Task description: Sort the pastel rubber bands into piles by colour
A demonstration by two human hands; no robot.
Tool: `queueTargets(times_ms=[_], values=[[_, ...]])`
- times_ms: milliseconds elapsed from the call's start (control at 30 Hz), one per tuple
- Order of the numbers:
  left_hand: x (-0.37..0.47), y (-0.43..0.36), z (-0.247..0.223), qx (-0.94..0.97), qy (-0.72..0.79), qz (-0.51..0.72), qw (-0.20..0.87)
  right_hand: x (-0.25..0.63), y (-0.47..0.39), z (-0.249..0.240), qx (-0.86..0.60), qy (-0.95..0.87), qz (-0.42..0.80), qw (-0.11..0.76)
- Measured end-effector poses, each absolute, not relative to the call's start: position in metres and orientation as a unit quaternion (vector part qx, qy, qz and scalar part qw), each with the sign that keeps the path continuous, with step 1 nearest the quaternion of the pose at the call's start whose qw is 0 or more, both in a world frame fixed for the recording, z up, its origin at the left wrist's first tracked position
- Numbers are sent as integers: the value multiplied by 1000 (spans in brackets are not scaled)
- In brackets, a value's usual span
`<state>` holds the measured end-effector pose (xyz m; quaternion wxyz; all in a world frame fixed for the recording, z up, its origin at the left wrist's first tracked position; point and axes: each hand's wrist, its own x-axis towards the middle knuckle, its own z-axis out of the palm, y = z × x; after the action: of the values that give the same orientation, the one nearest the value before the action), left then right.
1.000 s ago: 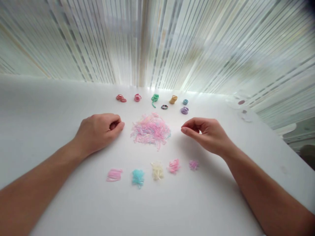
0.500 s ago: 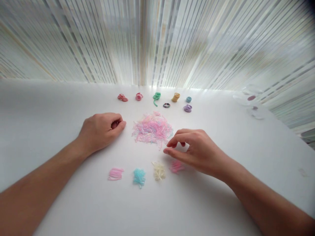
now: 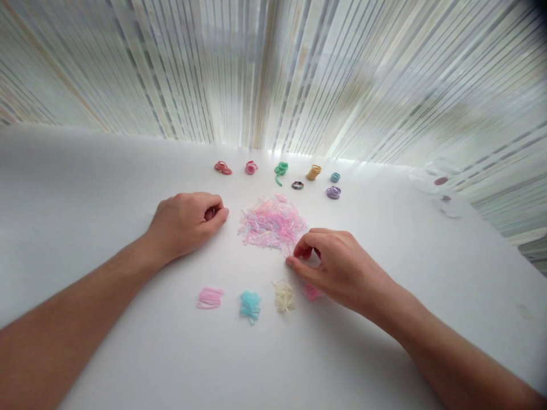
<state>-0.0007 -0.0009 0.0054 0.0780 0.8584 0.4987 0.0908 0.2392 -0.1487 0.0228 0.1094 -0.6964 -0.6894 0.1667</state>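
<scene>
Right hand [image 3: 291, 258] beside loose, stringy pile [image 3: 273, 222].

Middle pile [image 3: 273, 223] on the table [image 3: 171, 353], coils [image 3: 314, 173] behind it, bunches [image 3: 250, 306] in front

The near piles [image 3: 249, 306] run pink, turquoise, cream and deeper pink from left to right, the central heap [image 3: 273, 222] mixes pastels, and the far curtain [image 3: 239, 74] is striped.
</scene>
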Motion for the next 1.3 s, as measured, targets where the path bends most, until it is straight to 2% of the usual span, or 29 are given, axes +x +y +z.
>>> queueTargets(times_ms=[767, 1067, 1300], values=[[-1, 0, 4, 862, 494, 94, 64, 246, -151, 18, -717, -673, 139, 116], [0, 0, 2, 859, 502, 88, 56, 256, -165, 27, -689, -660, 185, 233], [-1, 1, 1, 860, 499, 93, 52, 259, -173, 25, -615, -722, 137, 286]])
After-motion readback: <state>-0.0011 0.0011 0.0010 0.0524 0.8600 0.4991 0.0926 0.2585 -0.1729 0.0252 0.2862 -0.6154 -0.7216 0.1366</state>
